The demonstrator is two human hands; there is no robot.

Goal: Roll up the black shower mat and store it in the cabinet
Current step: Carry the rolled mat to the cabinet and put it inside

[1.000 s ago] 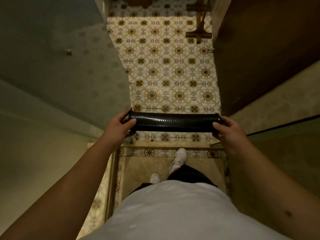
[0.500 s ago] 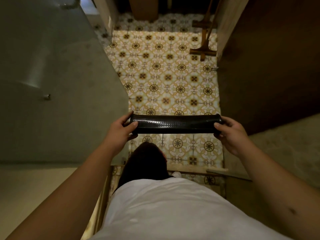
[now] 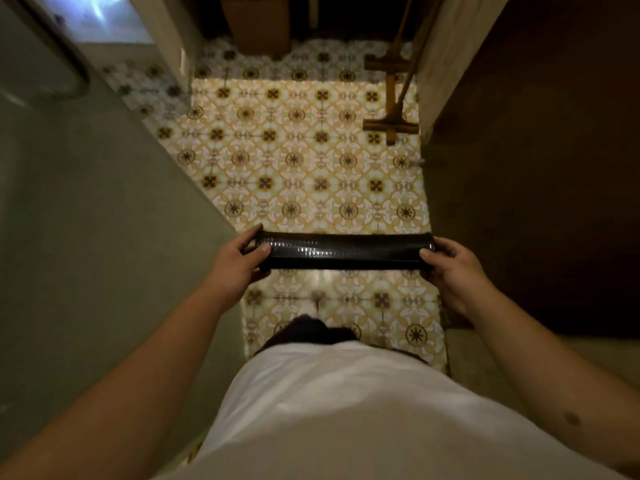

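Observation:
The black shower mat (image 3: pixel 344 251) is rolled into a tight, shiny, ribbed tube. I hold it level in front of my body, above the patterned floor. My left hand (image 3: pixel 239 259) grips its left end, thumb on the near side. Around the right end my right hand (image 3: pixel 453 268) is closed in the same way. No cabinet can be told apart for certain in this view.
Yellow patterned floor tiles (image 3: pixel 304 161) run ahead in a narrow passage. A grey-green wall (image 3: pixel 86 220) bounds the left, a dark brown door or panel (image 3: pixel 536 168) the right. A wooden stand's feet (image 3: pixel 391 124) rest on the floor at far right. A brown wooden piece (image 3: pixel 258 26) stands at the far end.
I have stepped forward out over the raised threshold, which has dropped out of sight. The floor ahead has slid nearer and the far end shows. Both hands keep the same grip on the mat.

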